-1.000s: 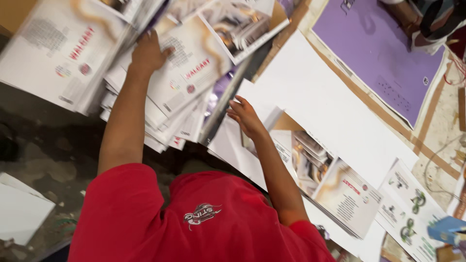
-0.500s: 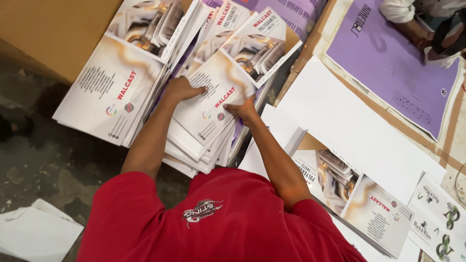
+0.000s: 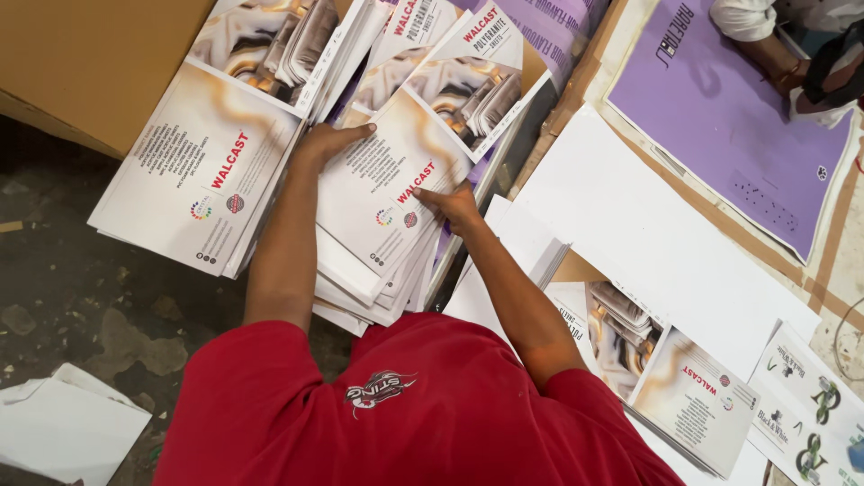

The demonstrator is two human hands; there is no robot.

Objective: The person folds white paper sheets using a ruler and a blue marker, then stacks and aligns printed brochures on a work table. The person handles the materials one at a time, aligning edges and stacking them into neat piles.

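My left hand (image 3: 328,144) lies on the upper left edge of a fanned stack of white printed sheets (image 3: 378,225), fingers over the top sheet. At the stack's right edge, my right hand (image 3: 454,205) pinches the top sheet by its red lettering. Both arms reach out from my red shirt (image 3: 396,405). A second pile of the same sheets (image 3: 198,180) lies just left of my left forearm. More sheets with grey pictures (image 3: 450,81) overlap above the hands.
A brown cardboard box (image 3: 90,63) stands at the upper left. Large white sheets (image 3: 648,225) and purple sheets (image 3: 720,117) lie to the right, where another person's hand (image 3: 778,67) rests. More printed sheets (image 3: 684,387) lie at lower right, and loose white paper (image 3: 63,423) on the dark floor.
My left hand pulled back from a far reach onto the middle stack. My right hand moved left from the white pile onto that stack's right edge. The view shifted.
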